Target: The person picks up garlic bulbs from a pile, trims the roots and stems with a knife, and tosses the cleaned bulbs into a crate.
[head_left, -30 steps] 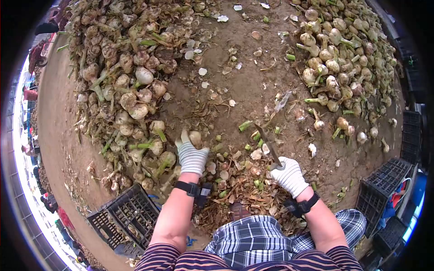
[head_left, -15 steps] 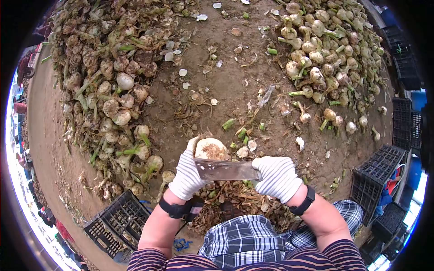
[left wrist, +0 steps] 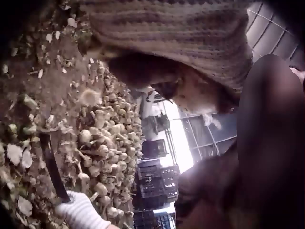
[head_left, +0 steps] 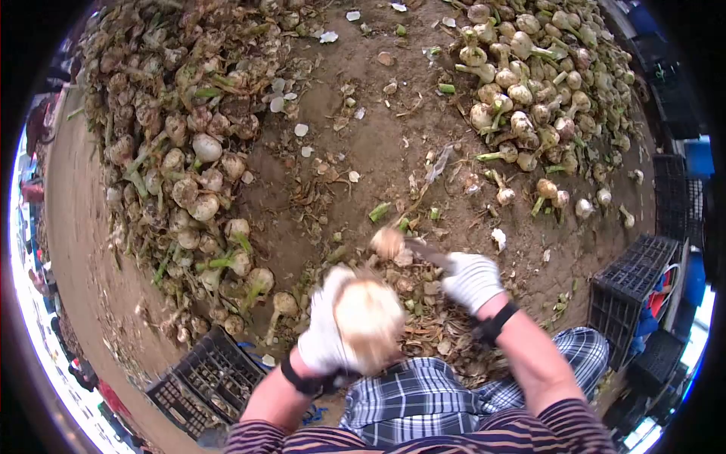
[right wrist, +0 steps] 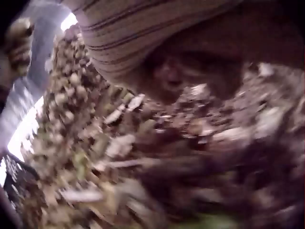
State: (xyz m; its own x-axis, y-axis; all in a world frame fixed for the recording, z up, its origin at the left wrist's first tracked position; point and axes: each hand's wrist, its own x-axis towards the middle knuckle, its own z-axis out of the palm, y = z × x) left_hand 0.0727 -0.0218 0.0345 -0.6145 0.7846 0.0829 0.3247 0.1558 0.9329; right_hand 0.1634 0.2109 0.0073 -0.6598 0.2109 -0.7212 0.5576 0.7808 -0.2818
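The gloved left hand (head_left: 327,327) grips a large pale garlic bulb (head_left: 369,316), blurred and raised toward the lap in the head view. At the right, the gloved right hand (head_left: 472,281) holds a knife (head_left: 428,253) by its handle, the blade pointing left and forward. A round brownish piece (head_left: 388,243) is by the blade's tip; whether it touches the blade I cannot tell. The left wrist view shows the striped glove of the left hand (left wrist: 171,38) close up, and the right hand (left wrist: 83,212) with the dark knife blade (left wrist: 53,167). Blur hides the knife in the right wrist view.
A heap of untrimmed garlic (head_left: 181,136) rises at the left, another heap (head_left: 541,91) at the right. Peelings and cut stalks litter the soil between them. Black crates stand at the lower left (head_left: 215,378) and right (head_left: 631,280). Plaid-covered legs (head_left: 412,397) are below the hands.
The knife has moved from the bulb out to the right and forward. The left hand has brought the bulb closer to the body, and the round brownish piece now shows apart from it.
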